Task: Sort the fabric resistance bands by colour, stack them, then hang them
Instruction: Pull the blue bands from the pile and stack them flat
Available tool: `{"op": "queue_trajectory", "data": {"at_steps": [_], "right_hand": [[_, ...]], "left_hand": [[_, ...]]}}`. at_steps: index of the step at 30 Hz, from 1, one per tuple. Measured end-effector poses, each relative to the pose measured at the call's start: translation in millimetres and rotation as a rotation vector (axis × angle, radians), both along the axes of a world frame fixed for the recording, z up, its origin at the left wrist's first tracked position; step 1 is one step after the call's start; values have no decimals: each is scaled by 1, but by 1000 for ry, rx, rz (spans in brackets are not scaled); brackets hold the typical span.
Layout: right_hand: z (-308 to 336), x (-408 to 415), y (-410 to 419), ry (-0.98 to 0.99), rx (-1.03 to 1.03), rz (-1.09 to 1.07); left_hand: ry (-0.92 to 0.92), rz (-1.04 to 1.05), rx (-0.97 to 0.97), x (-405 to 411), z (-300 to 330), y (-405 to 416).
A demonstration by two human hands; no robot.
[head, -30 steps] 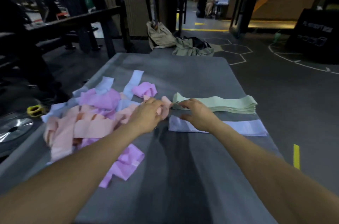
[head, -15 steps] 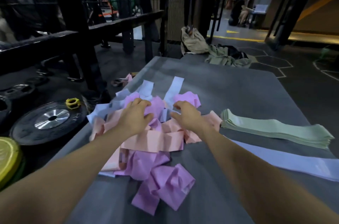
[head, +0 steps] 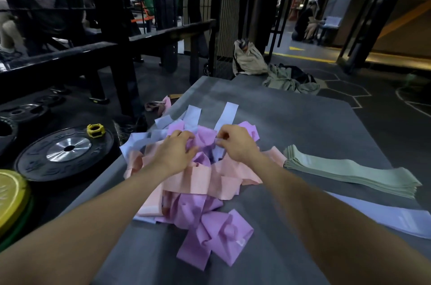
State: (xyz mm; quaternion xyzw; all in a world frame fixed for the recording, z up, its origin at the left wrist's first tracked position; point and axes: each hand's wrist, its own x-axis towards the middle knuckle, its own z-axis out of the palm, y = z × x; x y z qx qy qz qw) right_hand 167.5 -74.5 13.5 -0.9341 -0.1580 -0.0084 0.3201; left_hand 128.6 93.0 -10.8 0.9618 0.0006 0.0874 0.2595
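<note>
Both hands dig into the mixed pile [head: 198, 175] left of the green stack [head: 349, 174], right hand [head: 235, 143] pinching a lilac band [head: 224, 119] and left hand [head: 173, 153] gripping purple fabric, so I can free one colour.

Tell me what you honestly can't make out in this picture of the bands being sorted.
All in the head view:
- How many bands are in the mixed pile: they overlap and hide each other.
- What the left hand fingers hold: buried in purple fabric.
- The lavender band: its end is cut off by the right edge.
- The count in the green stack: layers too thin.
</note>
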Motion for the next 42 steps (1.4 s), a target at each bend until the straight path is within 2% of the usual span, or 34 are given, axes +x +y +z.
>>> {"op": "queue_trajectory", "data": {"at_steps": [9, 14, 19, 24, 30, 34, 37, 40, 42], "right_hand": [[81, -39, -3, -229, 157, 39], [116, -58, -4, -247, 238, 16], [121, -80, -9, -247, 222, -13], [112, -106, -25, -216, 173, -14], [103, -135, -50, -180, 158, -47], [104, -147, -73, -198, 177, -98], [108, -153, -87, -200, 192, -129], [111, -156, -99, -195, 204, -144], [113, -161, -108, -191, 219, -130]], "left_hand": [[-74, -17, -70, -17, 50, -10], [-106, 20, -94, -37, 77, -11], [-150, 9, -155, -55, 86, -10], [-91, -65, -159, -78, 91, -27], [-82, 116, -181, -94, 84, -34], [-45, 204, -70, -101, 78, -31], [-49, 84, -10, -108, 83, -47], [-116, -95, -136, -114, 92, -75], [-118, -228, -290, -118, 97, -94]]}}
